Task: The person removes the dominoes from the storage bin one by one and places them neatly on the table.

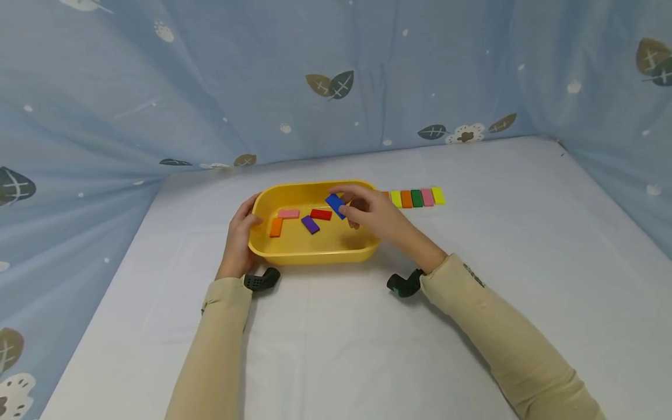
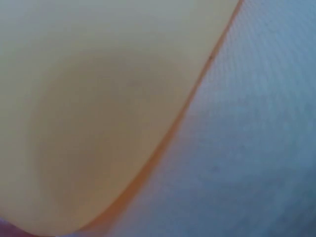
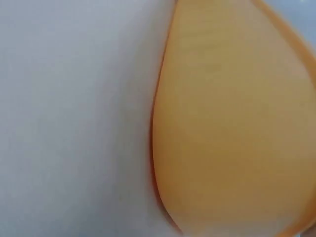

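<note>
At its left end, the yellow tray [image 1: 315,257] is gripped by my left hand [image 1: 238,242], with the thumb over the rim. Above the tray's right part, my right hand [image 1: 375,217] pinches a flat blue domino block [image 1: 335,205] between thumb and fingers, tilted. On the tray floor lie an orange block [image 1: 275,227], a pink block [image 1: 289,214], a purple block [image 1: 310,224] and a red block [image 1: 321,214]. Both wrist views show only the blurred tray wall [image 2: 113,118] close up; neither shows the blue block.
Right of the tray, a row of coloured blocks [image 1: 417,198] stretches across the white tabletop [image 1: 325,338]; my right hand and the tray hide its left end. A blue patterned curtain [image 1: 262,87] hangs behind and at both sides. Dark wrist devices [image 1: 404,285] sit near both cuffs.
</note>
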The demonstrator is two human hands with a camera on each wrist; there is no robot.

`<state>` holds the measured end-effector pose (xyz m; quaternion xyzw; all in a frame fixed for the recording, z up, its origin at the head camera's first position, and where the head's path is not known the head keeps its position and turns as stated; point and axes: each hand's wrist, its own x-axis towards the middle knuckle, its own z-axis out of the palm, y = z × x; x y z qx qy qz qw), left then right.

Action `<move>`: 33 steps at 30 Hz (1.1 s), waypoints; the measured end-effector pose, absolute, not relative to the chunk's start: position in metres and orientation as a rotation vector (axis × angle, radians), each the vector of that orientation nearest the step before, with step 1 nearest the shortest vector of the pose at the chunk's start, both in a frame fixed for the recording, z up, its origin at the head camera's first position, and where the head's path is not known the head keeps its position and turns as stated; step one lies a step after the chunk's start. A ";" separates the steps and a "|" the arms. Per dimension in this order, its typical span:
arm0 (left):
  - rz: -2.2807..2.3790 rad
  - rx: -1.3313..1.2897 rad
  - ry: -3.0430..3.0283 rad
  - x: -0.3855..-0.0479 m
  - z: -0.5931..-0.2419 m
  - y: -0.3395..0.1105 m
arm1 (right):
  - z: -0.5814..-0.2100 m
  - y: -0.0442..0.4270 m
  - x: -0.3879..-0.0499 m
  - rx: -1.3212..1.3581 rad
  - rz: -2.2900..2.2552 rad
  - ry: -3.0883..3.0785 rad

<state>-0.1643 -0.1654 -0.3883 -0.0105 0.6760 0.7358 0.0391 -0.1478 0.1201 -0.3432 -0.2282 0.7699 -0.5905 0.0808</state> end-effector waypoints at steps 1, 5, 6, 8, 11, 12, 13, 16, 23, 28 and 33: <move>2.256 -0.039 2.068 -0.164 -0.388 -0.165 | -0.342 0.123 -0.148 -0.679 -1.792 2.286; 2.253 -0.065 2.069 -0.162 -0.386 -0.165 | -0.328 0.131 -0.145 -0.637 -1.859 2.293; 2.259 -0.063 2.066 -0.162 -0.386 -0.165 | -0.325 0.134 -0.144 -0.609 -1.872 2.298; 2.271 -0.043 2.054 -0.162 -0.386 -0.166 | -0.321 0.141 -0.144 -0.553 -1.889 2.301; 2.286 -0.013 2.030 -0.163 -0.386 -0.164 | -0.329 0.156 -0.157 -0.463 -1.874 2.324; 2.291 -0.005 2.022 -0.164 -0.386 -0.163 | -0.332 0.161 -0.161 -0.442 -1.860 2.337; 2.290 -0.004 2.020 -0.164 -0.386 -0.163 | -0.335 0.166 -0.165 -0.426 -1.848 2.346; 2.291 -0.008 2.023 -0.164 -0.385 -0.163 | -0.338 0.177 -0.175 -0.351 -1.770 2.430; 2.295 -0.036 2.026 -0.164 -0.383 -0.166 | -0.337 0.204 -0.187 -0.153 -1.639 2.553; 2.300 -0.040 2.004 -0.163 -0.382 -0.164 | -0.335 0.238 -0.191 -0.161 -1.466 2.614; 2.269 -0.036 2.042 -0.161 -0.382 -0.163 | -0.339 0.265 -0.190 -0.115 -1.397 2.611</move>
